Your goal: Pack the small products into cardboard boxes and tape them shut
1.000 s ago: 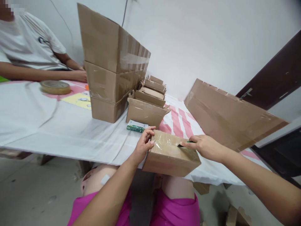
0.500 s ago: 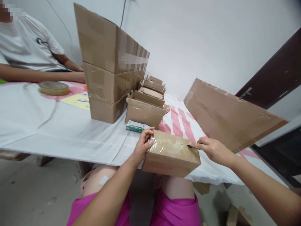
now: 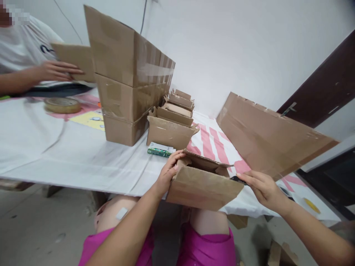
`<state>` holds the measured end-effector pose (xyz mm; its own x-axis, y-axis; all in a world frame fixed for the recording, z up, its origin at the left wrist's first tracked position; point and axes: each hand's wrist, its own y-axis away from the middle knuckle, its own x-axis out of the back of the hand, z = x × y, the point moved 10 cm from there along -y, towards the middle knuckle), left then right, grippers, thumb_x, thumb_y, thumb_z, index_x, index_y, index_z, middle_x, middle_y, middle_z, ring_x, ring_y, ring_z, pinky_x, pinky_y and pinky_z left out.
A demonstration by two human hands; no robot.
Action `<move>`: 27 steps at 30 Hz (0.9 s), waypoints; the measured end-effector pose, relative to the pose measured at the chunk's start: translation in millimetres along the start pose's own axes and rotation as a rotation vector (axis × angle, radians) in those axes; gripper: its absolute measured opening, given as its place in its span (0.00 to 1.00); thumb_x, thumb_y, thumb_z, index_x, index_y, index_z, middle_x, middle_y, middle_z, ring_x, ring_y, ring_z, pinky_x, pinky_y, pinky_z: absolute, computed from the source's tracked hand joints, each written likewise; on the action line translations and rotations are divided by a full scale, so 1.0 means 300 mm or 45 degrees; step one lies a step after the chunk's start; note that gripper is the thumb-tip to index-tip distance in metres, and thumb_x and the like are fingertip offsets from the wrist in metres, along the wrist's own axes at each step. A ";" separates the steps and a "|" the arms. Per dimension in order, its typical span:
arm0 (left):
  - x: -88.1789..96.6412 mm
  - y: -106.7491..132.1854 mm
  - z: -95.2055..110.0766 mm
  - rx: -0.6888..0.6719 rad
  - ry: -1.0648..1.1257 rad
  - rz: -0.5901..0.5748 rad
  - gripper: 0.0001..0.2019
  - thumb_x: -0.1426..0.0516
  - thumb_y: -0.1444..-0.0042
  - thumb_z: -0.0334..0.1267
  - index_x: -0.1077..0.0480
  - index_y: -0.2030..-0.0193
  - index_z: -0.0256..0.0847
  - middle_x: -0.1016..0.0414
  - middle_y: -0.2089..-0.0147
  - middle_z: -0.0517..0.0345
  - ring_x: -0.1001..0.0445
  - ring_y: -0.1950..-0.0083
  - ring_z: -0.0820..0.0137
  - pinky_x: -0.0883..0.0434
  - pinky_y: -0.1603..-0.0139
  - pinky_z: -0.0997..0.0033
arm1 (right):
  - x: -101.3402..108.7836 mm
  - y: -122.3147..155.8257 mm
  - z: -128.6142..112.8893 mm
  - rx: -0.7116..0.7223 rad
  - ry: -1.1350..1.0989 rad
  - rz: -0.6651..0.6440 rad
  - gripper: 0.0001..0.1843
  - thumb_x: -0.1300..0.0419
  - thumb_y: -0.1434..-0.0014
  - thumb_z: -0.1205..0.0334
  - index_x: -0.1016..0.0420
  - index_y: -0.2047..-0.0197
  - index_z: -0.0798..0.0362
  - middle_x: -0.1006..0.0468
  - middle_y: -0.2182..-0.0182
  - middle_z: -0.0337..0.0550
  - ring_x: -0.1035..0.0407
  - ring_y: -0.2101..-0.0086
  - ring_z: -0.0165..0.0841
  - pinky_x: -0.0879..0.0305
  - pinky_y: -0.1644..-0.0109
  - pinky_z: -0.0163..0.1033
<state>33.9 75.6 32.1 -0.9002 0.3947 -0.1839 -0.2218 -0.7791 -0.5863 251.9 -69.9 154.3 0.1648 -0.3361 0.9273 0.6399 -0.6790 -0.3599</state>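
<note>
In front of me at the table edge stands a small cardboard box (image 3: 203,186). Its top is parted along the middle, and the dark inside shows between the raised flaps. My left hand (image 3: 168,170) grips the left end of this box, thumb on the near side and fingers over the top corner. At the box's right end, my right hand (image 3: 262,188) is closed around a black box cutter (image 3: 237,180), whose blade I cannot make out. A green-and-white small carton (image 3: 160,149) lies just beyond my left hand.
Stacked taped boxes (image 3: 119,96) rise at left centre, with a row of opened boxes (image 3: 169,131) beside them. A large cardboard sheet (image 3: 271,135) leans at right. A tape roll (image 3: 62,105) lies at left, near a co-worker's hand (image 3: 59,71) on a cardboard piece (image 3: 74,61).
The box's taped top has come open and its flaps have lifted. My right hand has moved slightly right with the cutter. At left, the co-worker has raised a cardboard piece.
</note>
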 end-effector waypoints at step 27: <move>0.005 0.018 -0.101 0.088 0.284 0.125 0.27 0.57 0.36 0.52 0.38 0.38 0.40 0.39 0.34 0.47 0.44 0.32 0.58 0.48 0.32 0.53 | -0.458 0.358 0.291 -0.594 0.086 -0.482 0.16 0.55 0.36 0.66 0.28 0.53 0.50 0.20 0.60 0.48 0.24 0.63 0.39 0.26 0.59 0.45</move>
<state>42.7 86.6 4.7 -0.8153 0.4074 -0.4115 -0.1697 -0.8476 -0.5028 363.6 -39.7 -2.6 -0.0675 -0.0458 0.9967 0.2456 -0.9690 -0.0279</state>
